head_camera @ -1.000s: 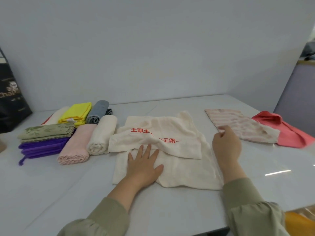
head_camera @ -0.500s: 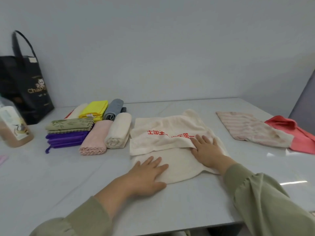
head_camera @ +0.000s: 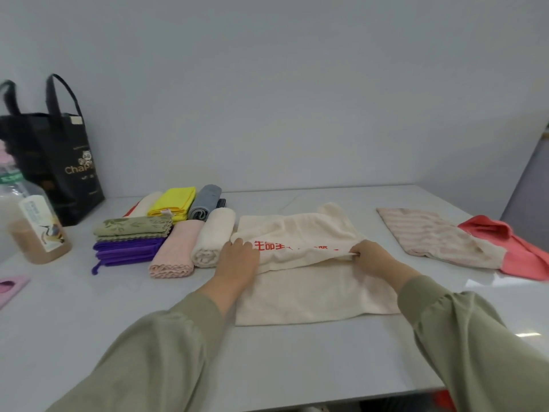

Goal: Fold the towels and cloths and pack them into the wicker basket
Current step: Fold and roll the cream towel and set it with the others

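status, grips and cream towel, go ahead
Left grip and right grip hold the folded edge of the cream towel. Towel half folded on table. Rolled towel beside left grip; basket not in view.

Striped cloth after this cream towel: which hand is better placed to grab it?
Right. The right hand pinches the edge of the cream towel on the side nearest the striped cloth; the left hand holds the opposite end, so it would probably have to cross the towel.

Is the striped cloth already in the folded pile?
No, the striped cloth lies flat right of the cream towel, apart from the folded pile.
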Tool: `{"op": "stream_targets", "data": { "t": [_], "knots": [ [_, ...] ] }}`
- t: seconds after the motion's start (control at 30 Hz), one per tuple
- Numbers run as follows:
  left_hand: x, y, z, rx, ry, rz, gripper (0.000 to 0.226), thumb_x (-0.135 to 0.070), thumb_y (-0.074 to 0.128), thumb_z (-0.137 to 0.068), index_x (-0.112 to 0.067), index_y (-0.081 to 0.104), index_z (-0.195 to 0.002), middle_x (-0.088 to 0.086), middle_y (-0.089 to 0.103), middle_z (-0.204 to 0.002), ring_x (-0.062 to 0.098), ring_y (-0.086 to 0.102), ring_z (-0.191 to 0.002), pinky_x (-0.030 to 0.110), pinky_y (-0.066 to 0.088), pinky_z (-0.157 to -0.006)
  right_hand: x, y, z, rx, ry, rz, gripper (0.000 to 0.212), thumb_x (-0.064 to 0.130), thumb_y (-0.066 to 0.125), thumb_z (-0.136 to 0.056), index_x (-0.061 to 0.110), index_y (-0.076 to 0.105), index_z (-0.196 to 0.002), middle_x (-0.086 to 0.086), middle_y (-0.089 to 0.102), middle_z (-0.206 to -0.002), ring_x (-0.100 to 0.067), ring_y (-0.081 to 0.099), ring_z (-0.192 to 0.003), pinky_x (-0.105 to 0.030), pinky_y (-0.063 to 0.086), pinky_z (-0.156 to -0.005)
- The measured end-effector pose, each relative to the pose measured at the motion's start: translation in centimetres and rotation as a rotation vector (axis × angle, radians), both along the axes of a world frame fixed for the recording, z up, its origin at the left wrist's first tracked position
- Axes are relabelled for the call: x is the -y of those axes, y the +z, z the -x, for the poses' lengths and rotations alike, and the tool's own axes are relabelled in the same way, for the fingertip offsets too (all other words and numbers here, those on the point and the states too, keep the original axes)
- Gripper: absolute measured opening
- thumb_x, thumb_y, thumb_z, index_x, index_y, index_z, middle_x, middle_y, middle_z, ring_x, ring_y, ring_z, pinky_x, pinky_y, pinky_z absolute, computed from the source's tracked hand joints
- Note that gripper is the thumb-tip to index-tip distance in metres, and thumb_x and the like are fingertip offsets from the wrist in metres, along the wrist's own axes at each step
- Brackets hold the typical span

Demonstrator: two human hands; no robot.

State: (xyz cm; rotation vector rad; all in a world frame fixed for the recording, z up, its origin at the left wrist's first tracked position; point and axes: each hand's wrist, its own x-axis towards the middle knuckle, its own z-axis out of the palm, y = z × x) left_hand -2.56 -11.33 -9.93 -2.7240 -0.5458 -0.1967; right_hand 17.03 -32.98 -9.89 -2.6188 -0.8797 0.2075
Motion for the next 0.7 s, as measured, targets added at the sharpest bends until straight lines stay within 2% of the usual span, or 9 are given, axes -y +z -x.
{"op": "stream_targets", "data": {
  "t": [0.07, 0.17, 0.23, 0.3, 0.4, 0.47, 0.57, 0.63, 0.7],
  "knots": [
    [-0.2, 0.4, -0.6, -0.013, 0.029, 0.079, 0.036, -0.038, 0.041, -0.096, -0.019, 0.053, -0.124, 0.004, 0.056, -0.123, 0.024, 0.047, -0.115, 0.036, 0.037, -0.091, -0.1, 0.9, -0.3, -0.012, -0.003, 0.037, 0.026, 0.009, 0.043, -0.094, 0.001, 0.062, -0.079, -0.013, 0.063, -0.093, -0.028, 0.056, -0.084, -0.025, 0.036, -0.069],
    [0.8, -0.5, -0.7, -0.072, 0.15, 0.217, 0.057, -0.065, 0.041, -0.086, -0.025, 0.051, -0.125, 0.001, 0.058, -0.123, 0.023, 0.05, -0.117, 0.038, 0.034, -0.096, -0.1, 1.3, 0.2, 0.006, 0.033, 0.127, 0.028, 0.019, 0.044, -0.098, 0.003, 0.064, -0.087, -0.01, 0.061, -0.09, -0.026, 0.054, -0.085, -0.026, 0.036, -0.069],
    [1.7, -1.6, -0.9, -0.032, 0.208, 0.288, 0.057, -0.066, 0.042, -0.085, -0.026, 0.053, -0.124, 0.001, 0.058, -0.121, 0.021, 0.053, -0.116, 0.038, 0.034, -0.097, 0.1, 0.8, 0.9, 0.019, 0.037, 0.135, 0.028, 0.021, 0.046, -0.096, 0.01, 0.058, -0.073, -0.002, 0.056, -0.075, -0.023, 0.053, -0.079, -0.025, 0.035, -0.063],
    [2.3, -2.0, -1.5, 0.043, 0.248, 0.335, 0.049, -0.056, 0.043, -0.086, -0.025, 0.054, -0.122, 0.001, 0.059, -0.12, 0.021, 0.054, -0.115, 0.037, 0.035, -0.097, 0.3, -0.1, 1.4, 0.039, 0.001, 0.106, 0.025, 0.017, 0.047, -0.093, 0.016, 0.055, -0.069, -0.001, 0.057, -0.076, -0.022, 0.054, -0.078, -0.025, 0.037, -0.065],
    [2.5, -1.7, -2.3, 0.059, 0.247, 0.285, 0.03, -0.034, 0.043, -0.091, -0.021, 0.052, -0.117, 0.001, 0.063, -0.116, 0.022, 0.057, -0.11, 0.041, 0.031, -0.098, 0.5, -1.5, 1.9, 0.072, -0.063, 0.055, 0.023, 0.008, 0.044, -0.087, 0.018, 0.064, -0.091, -0.002, 0.063, -0.097, -0.023, 0.056, -0.088, -0.024, 0.039, -0.071],
    [2.3, -1.5, -2.6, 0.026, 0.228, 0.236, 0.027, -0.026, 0.042, -0.091, -0.019, 0.05, -0.115, 0.002, 0.065, -0.113, 0.023, 0.058, -0.108, 0.045, 0.028, -0.102, 0.4, -1.9, 1.9, 0.079, -0.085, 0.03, 0.023, 0.008, 0.041, -0.087, 0.02, 0.06, -0.093, -0.001, 0.061, -0.097, -0.022, 0.053, -0.085, -0.025, 0.037, -0.071],
    [2.6, -1.0, -3.2, 0.011, 0.258, 0.246, 0.038, -0.043, 0.038, -0.091, -0.018, 0.049, -0.117, 0.003, 0.064, -0.112, 0.026, 0.058, -0.107, 0.048, 0.028, -0.103, -0.1, -1.6, 1.8, 0.136, -0.085, 0.072, 0.016, 0.017, 0.04, -0.091, 0.018, 0.055, -0.087, -0.003, 0.058, -0.092, -0.021, 0.049, -0.081, -0.026, 0.036, -0.068],
    [3.1, -0.5, -3.7, -0.01, 0.279, 0.248, 0.051, -0.058, 0.033, -0.089, -0.02, 0.055, -0.115, 0.001, 0.065, -0.11, 0.024, 0.058, -0.106, 0.05, 0.027, -0.104, -0.7, -1.4, 2.0, 0.191, -0.068, 0.122, 0.023, 0.026, 0.038, -0.095, 0.016, 0.058, -0.091, -0.004, 0.061, -0.095, -0.021, 0.048, -0.08, -0.026, 0.037, -0.069],
    [3.8, -0.2, -4.3, -0.058, 0.273, 0.224, 0.052, -0.065, 0.034, -0.088, -0.026, 0.059, -0.112, -0.001, 0.064, -0.112, 0.023, 0.057, -0.109, 0.052, 0.022, -0.107, -1.3, -1.2, 2.2, 0.251, -0.041, 0.175, 0.028, 0.031, 0.036, -0.095, 0.015, 0.058, -0.092, -0.004, 0.06, -0.092, -0.021, 0.048, -0.078, -0.027, 0.038, -0.069]
  ]
}}
